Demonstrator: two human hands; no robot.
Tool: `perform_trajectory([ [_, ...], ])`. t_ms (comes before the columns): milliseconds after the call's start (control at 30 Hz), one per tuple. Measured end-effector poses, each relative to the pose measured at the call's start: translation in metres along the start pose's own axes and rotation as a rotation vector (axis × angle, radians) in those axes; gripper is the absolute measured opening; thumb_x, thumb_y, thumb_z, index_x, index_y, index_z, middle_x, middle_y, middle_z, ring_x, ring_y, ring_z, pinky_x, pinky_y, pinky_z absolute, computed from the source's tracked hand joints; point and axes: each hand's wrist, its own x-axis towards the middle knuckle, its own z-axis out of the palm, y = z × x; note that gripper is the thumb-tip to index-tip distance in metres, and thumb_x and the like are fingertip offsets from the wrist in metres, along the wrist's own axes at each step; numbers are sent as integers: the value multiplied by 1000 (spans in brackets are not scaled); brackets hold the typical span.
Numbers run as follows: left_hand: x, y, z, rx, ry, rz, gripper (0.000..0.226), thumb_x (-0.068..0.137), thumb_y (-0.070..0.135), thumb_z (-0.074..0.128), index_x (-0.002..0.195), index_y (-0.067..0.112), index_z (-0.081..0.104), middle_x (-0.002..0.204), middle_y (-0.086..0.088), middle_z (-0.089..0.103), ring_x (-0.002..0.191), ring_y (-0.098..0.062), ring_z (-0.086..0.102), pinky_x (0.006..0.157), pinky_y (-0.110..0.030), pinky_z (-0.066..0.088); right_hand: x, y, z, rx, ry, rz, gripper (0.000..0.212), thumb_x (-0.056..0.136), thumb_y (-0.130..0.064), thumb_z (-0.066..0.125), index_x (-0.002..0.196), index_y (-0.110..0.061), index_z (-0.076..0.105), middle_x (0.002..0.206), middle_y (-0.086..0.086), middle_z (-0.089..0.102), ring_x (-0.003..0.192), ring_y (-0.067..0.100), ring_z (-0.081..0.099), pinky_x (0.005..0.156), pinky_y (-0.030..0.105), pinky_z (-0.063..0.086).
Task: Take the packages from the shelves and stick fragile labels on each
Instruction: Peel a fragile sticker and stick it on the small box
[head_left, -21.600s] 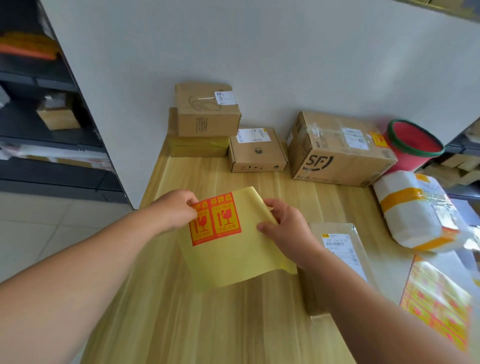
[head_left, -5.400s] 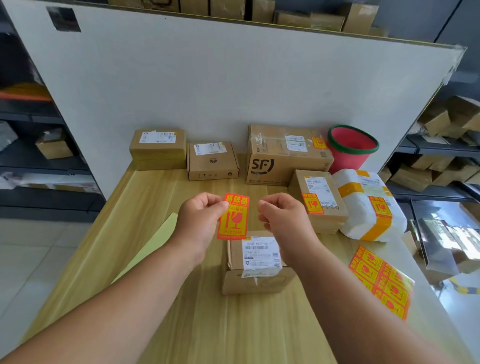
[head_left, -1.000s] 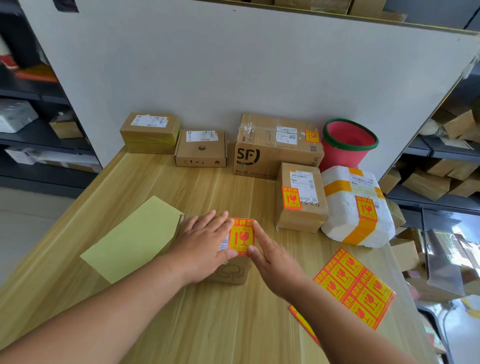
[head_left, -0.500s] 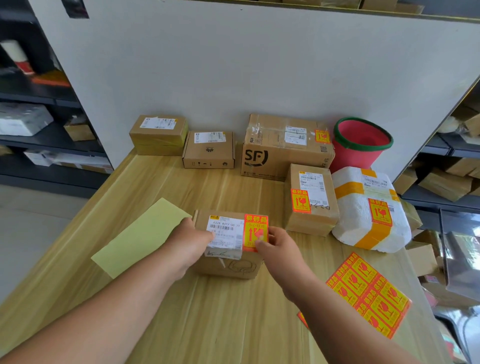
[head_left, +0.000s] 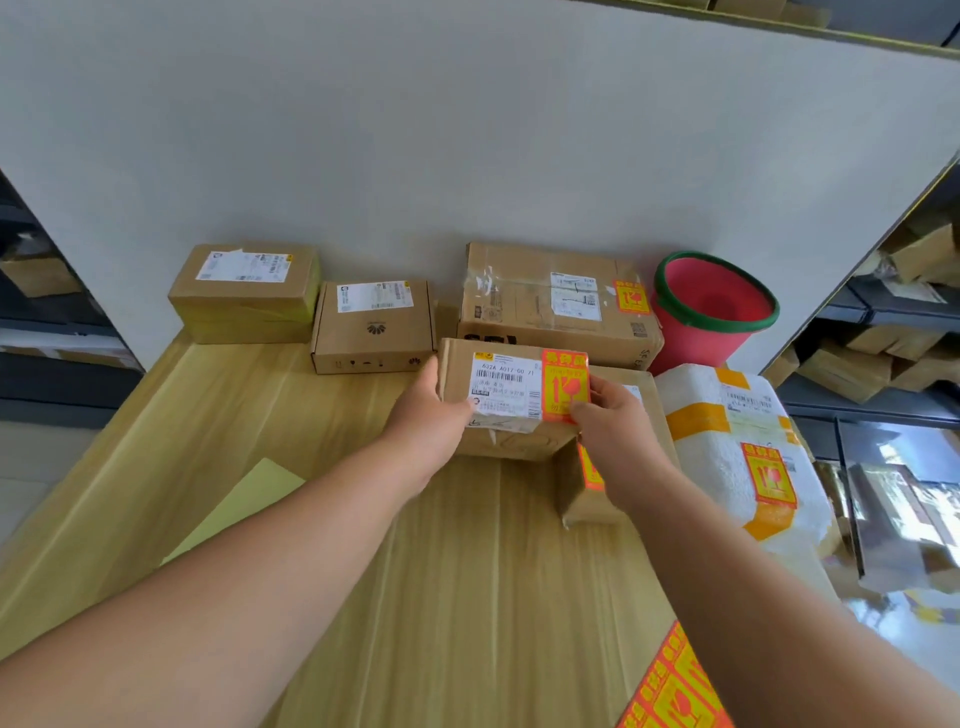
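Observation:
A small cardboard package (head_left: 511, 441) with a white shipping label and an orange fragile label (head_left: 565, 383) on top is held off the wooden table (head_left: 337, 441) toward its far side. My left hand (head_left: 431, 410) grips its left edge. My right hand (head_left: 613, 431) grips its right edge, thumb on the fragile label. Behind my right hand lies another labelled box (head_left: 587, 499). A sheet of fragile labels (head_left: 675, 691) lies at the near right. The bare yellow backing sheet (head_left: 244, 504) lies at the left.
Along the white partition stand two unlabelled brown boxes (head_left: 247, 293) (head_left: 374, 325), a large labelled box (head_left: 556, 301) and a red bucket (head_left: 711, 312). A white foam parcel (head_left: 737, 447) with a fragile label lies at the right. Shelves with packages (head_left: 883, 358) flank both sides.
Both hands have lifted the freshly labelled package and carried it away from me toward the back right of the table. My view has tilted up and nearer.

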Motion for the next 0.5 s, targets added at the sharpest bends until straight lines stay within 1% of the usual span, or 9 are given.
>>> perform_trajectory([
  [67, 23, -1, 3, 8, -13, -6, 52, 94, 13, 50, 142, 29, 36, 127, 13, 55, 109, -12, 52, 86, -25, 37, 19, -7, 4, -8, 16, 15, 27, 92, -13, 48, 104, -29, 66, 92, -5, 73, 94, 25, 68, 81, 44, 54],
  [133, 41, -2, 5, 9, -23, -26, 49, 93, 14, 49, 140, 27, 39, 129, 8, 56, 109, -13, 52, 86, -26, 37, 35, -12, 8, 6, 32, 40, 24, 92, -12, 48, 91, -31, 63, 92, -4, 73, 97, 26, 67, 86, 46, 53],
  [167, 48, -2, 6, 11, -30, -35, 46, 94, 14, 48, 138, 26, 40, 128, 7, 56, 107, -13, 51, 84, -26, 36, 43, -14, 10, 19, 39, 51, 22, 93, -13, 49, 91, -31, 61, 92, -4, 73, 97, 25, 68, 88, 47, 53],
  [267, 64, -3, 6, 7, -66, -41, 40, 96, 15, 45, 135, 26, 42, 124, 10, 55, 101, -13, 48, 83, -26, 34, 58, -18, 16, 45, 43, 63, 25, 93, -16, 50, 111, -30, 60, 91, -7, 73, 93, 22, 70, 87, 49, 55],
  [333, 72, -3, 6, 4, -99, -48, 44, 96, 17, 47, 139, 24, 38, 123, 11, 53, 102, -14, 48, 88, -28, 38, 63, -18, 20, 58, 54, 73, 30, 93, -15, 51, 119, -29, 58, 91, -6, 73, 95, 25, 70, 89, 47, 55],
  [367, 75, -3, 6, -1, -108, -54, 50, 96, 20, 48, 143, 23, 33, 125, 8, 52, 105, -15, 49, 94, -32, 41, 65, -18, 21, 54, 53, 68, 30, 93, -15, 51, 116, -30, 59, 91, -7, 73, 97, 26, 68, 90, 46, 54],
  [400, 78, -4, 5, -14, -113, -64, 57, 95, 23, 49, 147, 23, 25, 133, 5, 49, 111, -17, 48, 101, -37, 40, 65, -17, 22, 42, 56, 62, 29, 92, -14, 50, 112, -32, 60, 91, -7, 72, 99, 26, 67, 89, 43, 54],
  [467, 82, -4, 3, -21, -119, -83, 68, 94, 30, 50, 151, 25, 14, 150, 2, 35, 129, -22, 41, 110, -43, 33, 63, -16, 23, 18, 67, 26, 27, 92, -12, 49, 107, -31, 61, 92, -8, 71, 93, 21, 66, 78, 35, 53],
  [500, 83, -4, 1, -14, -116, -85, 69, 95, 32, 50, 152, 26, 11, 154, 1, 28, 136, -23, 34, 113, -42, 28, 61, -15, 25, -3, 79, -6, 27, 92, -12, 48, 106, -31, 60, 94, -8, 70, 90, 18, 65, 74, 32, 51],
])
